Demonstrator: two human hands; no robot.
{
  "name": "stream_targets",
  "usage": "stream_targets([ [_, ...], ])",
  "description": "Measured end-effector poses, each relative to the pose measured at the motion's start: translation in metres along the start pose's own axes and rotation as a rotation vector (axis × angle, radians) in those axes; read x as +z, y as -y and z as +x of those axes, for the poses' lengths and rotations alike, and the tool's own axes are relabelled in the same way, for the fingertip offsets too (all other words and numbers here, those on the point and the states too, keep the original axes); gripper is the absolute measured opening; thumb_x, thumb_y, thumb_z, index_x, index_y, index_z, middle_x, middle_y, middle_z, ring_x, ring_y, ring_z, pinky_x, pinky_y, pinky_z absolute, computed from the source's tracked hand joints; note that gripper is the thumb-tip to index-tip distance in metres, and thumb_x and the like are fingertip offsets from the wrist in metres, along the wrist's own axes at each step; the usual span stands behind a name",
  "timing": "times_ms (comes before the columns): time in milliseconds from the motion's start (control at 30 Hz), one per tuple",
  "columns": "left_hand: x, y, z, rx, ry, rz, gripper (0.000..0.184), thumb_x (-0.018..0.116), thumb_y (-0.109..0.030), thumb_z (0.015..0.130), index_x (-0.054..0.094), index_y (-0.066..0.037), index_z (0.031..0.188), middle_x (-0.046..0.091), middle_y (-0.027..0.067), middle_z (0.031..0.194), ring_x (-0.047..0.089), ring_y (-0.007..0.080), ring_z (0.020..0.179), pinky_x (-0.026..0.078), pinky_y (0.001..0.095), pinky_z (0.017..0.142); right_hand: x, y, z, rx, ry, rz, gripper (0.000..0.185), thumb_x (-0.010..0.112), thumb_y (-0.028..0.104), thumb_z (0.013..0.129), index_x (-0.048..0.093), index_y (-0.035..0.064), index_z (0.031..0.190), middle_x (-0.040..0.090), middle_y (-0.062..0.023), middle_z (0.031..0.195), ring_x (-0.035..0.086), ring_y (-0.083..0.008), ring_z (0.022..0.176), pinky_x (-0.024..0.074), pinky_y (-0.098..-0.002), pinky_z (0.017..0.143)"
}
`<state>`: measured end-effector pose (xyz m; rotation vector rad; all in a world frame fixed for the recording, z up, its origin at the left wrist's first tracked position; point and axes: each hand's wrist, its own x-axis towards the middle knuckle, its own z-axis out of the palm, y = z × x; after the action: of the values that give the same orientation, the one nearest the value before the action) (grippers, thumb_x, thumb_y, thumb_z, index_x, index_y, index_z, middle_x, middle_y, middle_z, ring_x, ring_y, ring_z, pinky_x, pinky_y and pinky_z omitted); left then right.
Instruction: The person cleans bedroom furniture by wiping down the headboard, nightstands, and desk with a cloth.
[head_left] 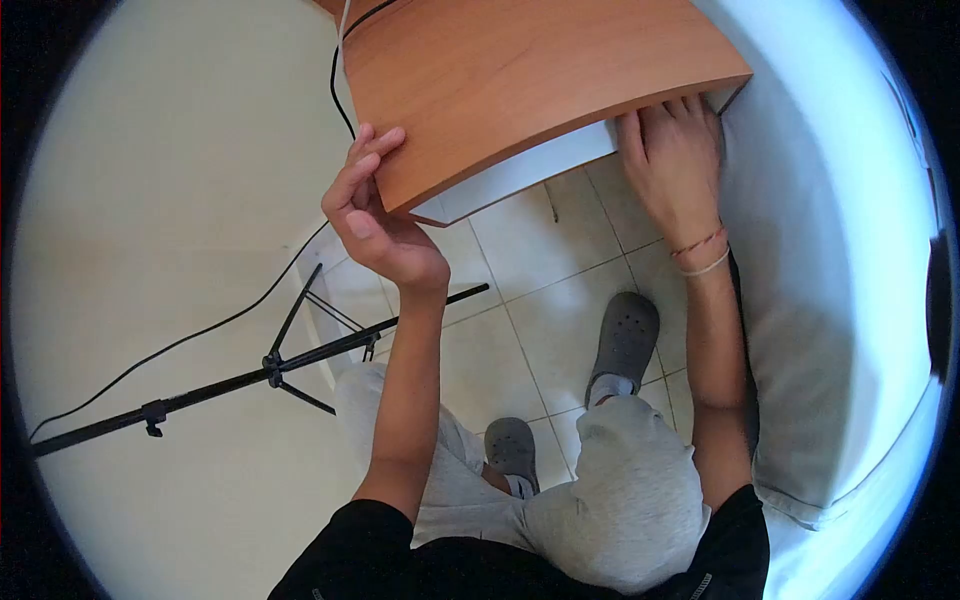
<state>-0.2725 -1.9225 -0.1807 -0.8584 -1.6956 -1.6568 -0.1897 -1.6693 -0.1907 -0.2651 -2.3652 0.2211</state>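
A wooden piece of furniture (540, 80) with an orange-brown top and a white inner panel (535, 170) stands in front of me. My left hand (375, 210) is at its left front corner, with the fingers apart and some fingertips by the top's edge. On the right side, my right hand (672, 160) reaches under the front edge of the top, beside the white panel. Its fingertips are hidden beneath the wood, so what they touch cannot be seen. A red-and-white band circles the right wrist.
A black tripod stand (272, 370) leans at the left along the pale wall (180, 200), with a black cable (215, 325) near it. A light-covered bed or sofa (820, 300) borders the right. My feet in grey clogs (628, 335) rest on the tiled floor (520, 330).
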Motion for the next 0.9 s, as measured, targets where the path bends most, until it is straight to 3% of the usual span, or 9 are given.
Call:
stream_targets([
  [133,0.004,-0.004,-0.001,-0.013,-0.013,-0.006,0.04,0.029,-0.035,0.113,0.051,-0.004,0.126,0.071,0.0265,0.119,0.055,0.0385,0.14,0.036,0.0541,0.124,-0.003,0.019,0.011,-0.01,0.265,0.061,0.032,0.063,0.028,0.1,0.075,-0.0006,0.11,0.075,-0.022,0.103,0.068,-0.0436,0.104,0.0521,-0.0546,0.094],
  [333,0.002,-0.009,0.0,-0.014,-0.004,-0.001,0.037,0.032,-0.031,0.111,0.05,-0.003,0.127,0.071,0.0272,0.118,0.055,0.0376,0.14,0.037,0.0532,0.123,0.009,0.085,0.003,-0.212,0.272,0.342,0.028,0.063,0.03,0.1,0.077,0.0091,0.113,0.077,-0.0162,0.109,0.071,-0.0384,0.101,0.0554,-0.0509,0.091],
  [433,0.003,-0.011,0.001,-0.049,-0.018,-0.024,0.035,0.034,-0.029,0.111,0.049,-0.003,0.129,0.072,0.0264,0.116,0.055,0.0371,0.14,0.037,0.0537,0.122,0.034,0.097,0.017,-0.268,0.276,0.412,0.033,0.062,0.033,0.099,0.078,0.0141,0.12,0.077,-0.0124,0.122,0.072,-0.0345,0.114,0.0512,-0.0513,0.105],
  [533,0.001,-0.011,0.003,-0.044,-0.005,-0.009,0.033,0.034,-0.026,0.111,0.048,-0.003,0.13,0.073,0.0247,0.115,0.056,0.0365,0.14,0.038,0.0542,0.121,0.055,0.08,0.038,-0.262,0.412,0.422,0.043,0.058,0.038,0.104,0.068,0.0205,0.141,0.068,-0.008,0.144,0.062,-0.0309,0.135,0.0455,-0.0493,0.116],
  [700,0.002,-0.004,0.002,-0.028,-0.036,0.003,0.03,0.033,-0.021,0.109,0.049,-0.003,0.128,0.074,0.0224,0.113,0.055,0.0361,0.141,0.037,0.0543,0.122,0.08,0.086,0.029,-0.209,0.211,0.493,0.053,0.065,0.046,0.101,0.06,0.0208,0.148,0.061,-0.0052,0.152,0.057,-0.0229,0.139,0.0483,-0.0411,0.114],
  [800,0.006,-0.002,0.002,-0.025,-0.062,-0.017,0.029,0.032,-0.02,0.109,0.049,-0.004,0.127,0.074,0.022,0.113,0.055,0.0368,0.141,0.036,0.0547,0.123,0.075,0.089,0.038,-0.129,0.49,0.689,0.056,0.054,0.051,0.106,0.052,0.0252,0.156,0.052,-0.0033,0.163,0.048,-0.0245,0.149,0.0394,-0.0431,0.122],
  [900,0.01,-0.002,0.0,-0.023,-0.089,-0.034,0.03,0.032,-0.021,0.11,0.049,-0.004,0.126,0.073,0.0215,0.113,0.055,0.0373,0.14,0.035,0.0558,0.123,0.077,0.096,0.037,-0.195,0.528,0.748,0.053,0.052,0.05,0.107,0.056,0.0254,0.154,0.056,-0.004,0.16,0.051,-0.027,0.147,0.0408,-0.0451,0.121],
])
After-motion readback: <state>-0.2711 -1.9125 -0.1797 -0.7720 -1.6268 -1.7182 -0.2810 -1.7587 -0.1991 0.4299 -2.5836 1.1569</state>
